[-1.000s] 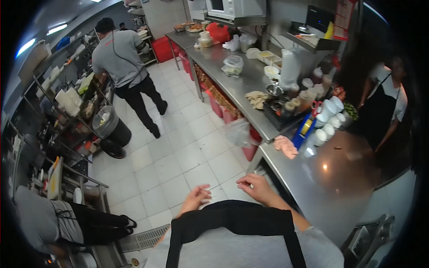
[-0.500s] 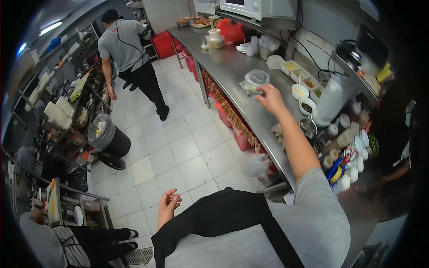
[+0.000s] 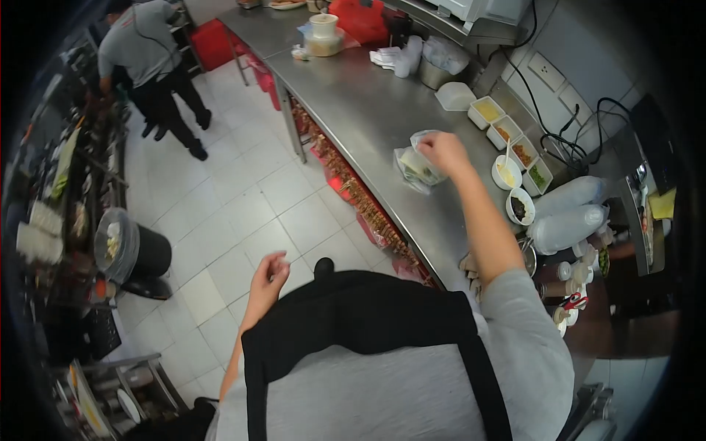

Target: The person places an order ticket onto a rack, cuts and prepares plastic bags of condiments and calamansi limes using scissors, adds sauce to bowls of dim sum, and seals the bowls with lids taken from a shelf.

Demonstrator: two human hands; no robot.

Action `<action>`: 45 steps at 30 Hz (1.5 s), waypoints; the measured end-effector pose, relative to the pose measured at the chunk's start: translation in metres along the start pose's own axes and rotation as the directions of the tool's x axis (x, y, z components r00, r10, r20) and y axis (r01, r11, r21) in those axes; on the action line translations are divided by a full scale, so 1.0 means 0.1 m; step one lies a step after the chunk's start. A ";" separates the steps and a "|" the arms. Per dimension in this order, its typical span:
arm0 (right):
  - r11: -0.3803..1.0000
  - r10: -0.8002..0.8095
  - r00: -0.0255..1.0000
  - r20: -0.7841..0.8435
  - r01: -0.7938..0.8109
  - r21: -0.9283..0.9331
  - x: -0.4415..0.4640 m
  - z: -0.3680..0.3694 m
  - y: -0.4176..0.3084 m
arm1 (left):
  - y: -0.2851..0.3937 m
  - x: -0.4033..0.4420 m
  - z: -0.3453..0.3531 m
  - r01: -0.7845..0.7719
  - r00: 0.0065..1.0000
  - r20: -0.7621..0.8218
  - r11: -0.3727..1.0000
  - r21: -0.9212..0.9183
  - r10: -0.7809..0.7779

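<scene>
Clock directions are read from the clear plastic bag (image 3: pixel 413 170), with 12 o'clock at the top of the head view. The bag, with pale and green contents, is at the near edge of the stainless-steel bench (image 3: pixel 346 103); whether its base touches the metal cannot be told. The right hand (image 3: pixel 443 153) has its grip clenched on the bag's upper edge at about 1 o'clock, the forearm extending toward 5 o'clock. The left hand (image 3: pixel 271 275), at 8 o'clock, is released: its fingers are loosely curled above the tiled floor (image 3: pixel 243 198).

A white tray (image 3: pixel 455 96) rests at 1 o'clock. Four square white dishes (image 3: pixel 486 112) form a row from 2 to 3 o'clock, with yellow, orange and green contents. Beside the row are a round white bowl (image 3: pixel 507 173) with a utensil in it, at 3 o'clock, and a dark-filled bowl (image 3: pixel 520 207), slightly lower. Translucent plastic sleeves (image 3: pixel 566 229) lie at 4 o'clock. A metal pot (image 3: pixel 438 76) lined with plastic stands at 12 o'clock; a lidded tub (image 3: pixel 323 37) and a red plastic bag (image 3: pixel 358 20) occupy 11 o'clock. Across the floor, a co-worker (image 3: pixel 145 45) stands at 10 o'clock and a lined waste bin (image 3: pixel 151 251) between 8 and 9 o'clock.
</scene>
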State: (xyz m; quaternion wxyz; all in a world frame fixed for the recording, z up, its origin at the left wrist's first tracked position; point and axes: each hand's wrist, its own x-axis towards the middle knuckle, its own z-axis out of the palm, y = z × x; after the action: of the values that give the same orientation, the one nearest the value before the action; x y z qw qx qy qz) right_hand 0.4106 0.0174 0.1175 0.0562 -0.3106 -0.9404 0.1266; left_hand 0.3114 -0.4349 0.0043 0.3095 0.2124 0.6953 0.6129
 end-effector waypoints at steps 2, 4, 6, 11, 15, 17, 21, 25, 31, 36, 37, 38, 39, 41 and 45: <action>0.977 0.029 0.972 -0.233 0.022 0.212 -0.24 -0.22 -0.07 | 0.04 0.83 0.11 -0.165 0.974 0.166 0.984 0.063 0.153; 0.931 0.057 0.904 -0.425 0.106 0.350 -0.47 -0.33 -0.02 | 0.43 1.53 0.45 -0.257 0.925 0.306 0.965 0.058 0.228; 0.852 0.218 0.886 -0.409 0.031 0.522 -0.68 -0.24 0.14 | 0.81 2.08 0.90 -0.537 0.773 0.471 0.834 0.127 0.425; 0.915 0.170 0.935 -0.311 -0.032 0.403 -0.80 0.17 0.27 | 1.35 2.95 1.97 -0.992 0.128 0.782 0.093 0.089 0.611; 0.980 0.169 0.918 -0.360 -0.117 0.162 -0.66 0.02 0.50 | 1.70 3.46 2.20 -0.986 0.045 0.891 -0.126 0.114 0.451; 0.986 0.145 0.930 -0.339 -0.108 0.125 -0.62 -0.23 0.42 | 1.94 3.51 2.15 -0.992 -0.041 0.870 -0.124 0.024 0.491; 0.971 0.140 0.931 -0.336 -0.064 0.229 -0.61 -0.55 0.33 | 2.36 3.30 2.08 -0.999 -0.002 0.856 -0.047 0.026 0.517; 0.806 0.237 0.859 -0.454 0.086 0.585 -0.60 -0.50 0.51 | 2.44 3.26 2.07 -0.994 0.108 0.794 0.062 0.089 0.599; 0.483 0.206 0.935 -0.290 0.160 0.861 -0.12 0.41 0.15 | 2.16 3.04 2.24 -0.954 0.174 0.690 0.294 -0.059 0.702; 0.520 0.228 0.967 -0.112 -0.024 0.854 0.30 0.74 0.08 | 1.44 3.07 1.96 -0.845 0.509 0.336 0.534 0.021 0.792; 0.525 0.243 0.958 -0.156 0.005 0.851 0.27 0.78 0.02 | 1.06 3.09 1.98 -0.786 0.611 0.380 0.589 0.187 0.695; 0.532 0.247 0.949 -0.196 0.037 0.846 0.23 0.80 -0.06 | 0.83 3.03 2.03 -0.801 0.595 0.383 0.564 0.204 0.707; 0.553 0.206 0.959 -0.197 0.053 0.832 0.19 0.81 -0.12 | 0.69 2.95 2.12 -0.812 0.582 0.377 0.535 0.231 0.720; 0.669 0.127 0.957 -0.260 0.111 0.735 0.06 0.75 -0.30 | 0.49 2.95 2.34 -0.726 0.634 0.447 0.684 0.065 0.631; 0.770 0.119 0.915 -0.387 0.161 0.618 -0.11 0.43 -0.49 | 0.19 2.93 2.44 -0.672 0.710 0.580 0.631 0.389 0.398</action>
State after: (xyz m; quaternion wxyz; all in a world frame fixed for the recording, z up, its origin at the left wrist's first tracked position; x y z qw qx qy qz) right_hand 0.3831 -0.0360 0.0888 0.3525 -0.2811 -0.8121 0.3704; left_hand 0.2681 -0.0579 -0.0409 0.1763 0.6305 0.6577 0.3726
